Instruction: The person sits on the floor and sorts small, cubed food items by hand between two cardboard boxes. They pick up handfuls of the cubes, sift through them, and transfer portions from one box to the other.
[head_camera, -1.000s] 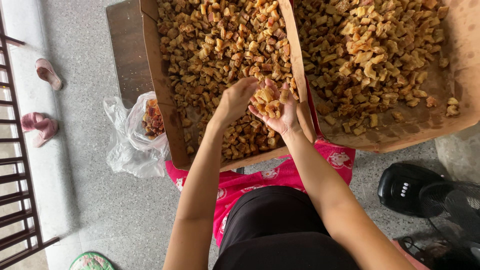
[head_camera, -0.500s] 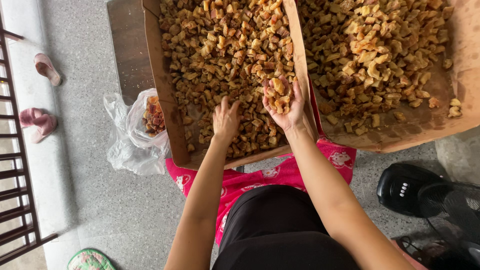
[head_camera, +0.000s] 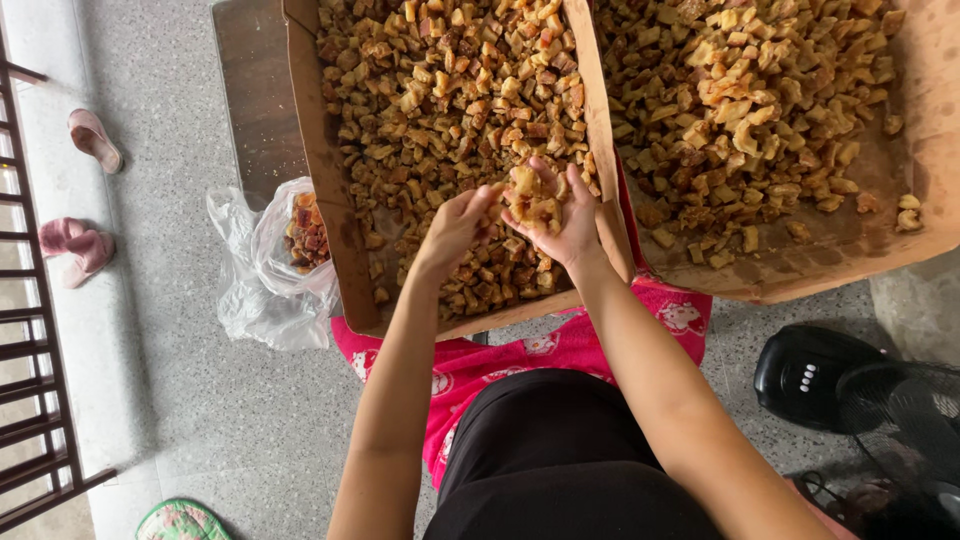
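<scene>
Right hand (head_camera: 555, 225) cupped palm-up, left hand (head_camera: 455, 225) fingers curled beside it.

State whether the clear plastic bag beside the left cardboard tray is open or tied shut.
Open: the plastic bag gapes at its mouth, showing brown pieces inside, with no knot visible.
</scene>
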